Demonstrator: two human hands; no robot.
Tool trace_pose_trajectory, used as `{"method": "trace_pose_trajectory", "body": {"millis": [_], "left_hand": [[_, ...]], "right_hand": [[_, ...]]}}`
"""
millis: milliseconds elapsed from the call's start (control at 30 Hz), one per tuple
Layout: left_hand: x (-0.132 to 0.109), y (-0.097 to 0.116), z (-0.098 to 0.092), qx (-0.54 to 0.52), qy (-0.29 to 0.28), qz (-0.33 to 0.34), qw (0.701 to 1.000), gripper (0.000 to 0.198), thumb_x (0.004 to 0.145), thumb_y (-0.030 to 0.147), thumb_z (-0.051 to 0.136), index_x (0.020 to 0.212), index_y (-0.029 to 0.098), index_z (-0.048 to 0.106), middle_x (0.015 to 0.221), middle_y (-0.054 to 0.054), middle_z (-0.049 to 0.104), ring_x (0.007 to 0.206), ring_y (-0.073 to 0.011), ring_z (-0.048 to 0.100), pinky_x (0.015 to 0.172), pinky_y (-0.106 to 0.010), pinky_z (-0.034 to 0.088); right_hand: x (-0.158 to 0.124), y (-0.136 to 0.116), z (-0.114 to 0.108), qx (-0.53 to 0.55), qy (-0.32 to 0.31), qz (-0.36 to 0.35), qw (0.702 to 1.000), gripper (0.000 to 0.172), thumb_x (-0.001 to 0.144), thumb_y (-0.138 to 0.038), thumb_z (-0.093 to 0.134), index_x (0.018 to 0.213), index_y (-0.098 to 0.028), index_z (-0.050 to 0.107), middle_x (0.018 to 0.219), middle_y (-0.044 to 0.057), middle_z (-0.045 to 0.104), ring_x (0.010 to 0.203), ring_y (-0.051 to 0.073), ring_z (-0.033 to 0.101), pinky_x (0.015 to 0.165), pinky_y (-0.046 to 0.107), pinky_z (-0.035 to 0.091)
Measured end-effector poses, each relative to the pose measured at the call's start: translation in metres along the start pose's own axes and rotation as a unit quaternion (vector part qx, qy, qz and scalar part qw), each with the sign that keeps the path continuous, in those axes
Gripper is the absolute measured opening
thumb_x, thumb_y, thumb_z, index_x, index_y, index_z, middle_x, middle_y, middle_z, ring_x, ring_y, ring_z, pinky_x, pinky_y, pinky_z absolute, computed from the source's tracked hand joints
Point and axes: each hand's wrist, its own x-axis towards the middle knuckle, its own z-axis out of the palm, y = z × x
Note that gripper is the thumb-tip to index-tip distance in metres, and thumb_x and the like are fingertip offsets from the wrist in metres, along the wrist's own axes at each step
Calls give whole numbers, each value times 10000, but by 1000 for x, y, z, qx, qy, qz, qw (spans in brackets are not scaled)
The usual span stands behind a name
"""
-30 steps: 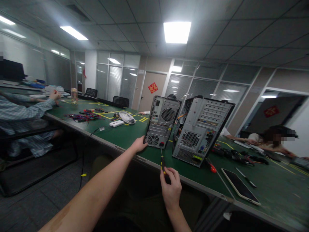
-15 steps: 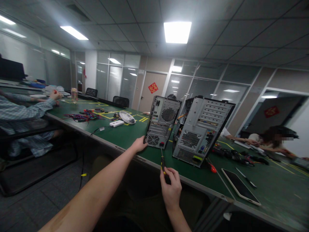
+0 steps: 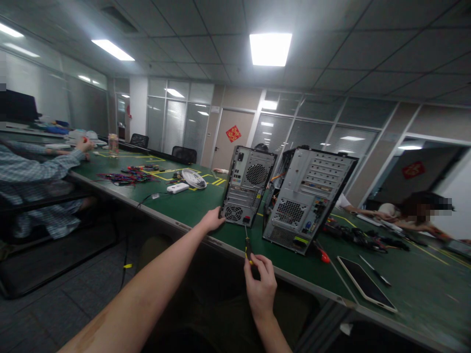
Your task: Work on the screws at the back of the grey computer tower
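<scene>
A smaller computer case (image 3: pixel 247 189) stands upright at the table's near edge, its rear panel with fan grilles and ports facing me. My left hand (image 3: pixel 212 220) is closed against its lower left edge, the fingers partly hidden behind the side. In my right hand (image 3: pixel 260 279) is a screwdriver (image 3: pixel 248 245) with a black and yellow handle, pinched between thumb and fingers. The shaft points up, and its tip is at the bottom of the rear panel, just below the power socket. To the right stands a larger computer case (image 3: pixel 309 201) with an open side, touched by neither hand.
The green table (image 3: pixel 191 211) carries bundled wires (image 3: pixel 123 176), a white power strip (image 3: pixel 177 188) and a white oval part (image 3: pixel 194 178) on the left. Rightward lie a red-handled tool (image 3: pixel 324 256), black cables (image 3: pixel 362 235), a phone (image 3: pixel 366 284) and a knife-like tool (image 3: pixel 375 270). People sit at both sides.
My two hands, the screwdriver and both cases keep nearly the same positions. Behind the smaller case, another person's hand shows slightly farther left.
</scene>
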Motion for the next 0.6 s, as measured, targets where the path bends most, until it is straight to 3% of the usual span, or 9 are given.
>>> {"method": "trace_pose_trajectory", "body": {"millis": [600], "left_hand": [[-1, -1, -1, -6, -2, -1, 1000, 608, 883, 330, 668, 1430, 141, 481, 1379, -171, 628, 1277, -273, 605, 1056, -330, 452]], "right_hand": [[-1, -1, 0, 14, 1, 10, 1000, 192, 951, -300, 627, 1048, -183, 744, 1016, 102, 647, 919, 210, 658, 832, 362, 573]]}}
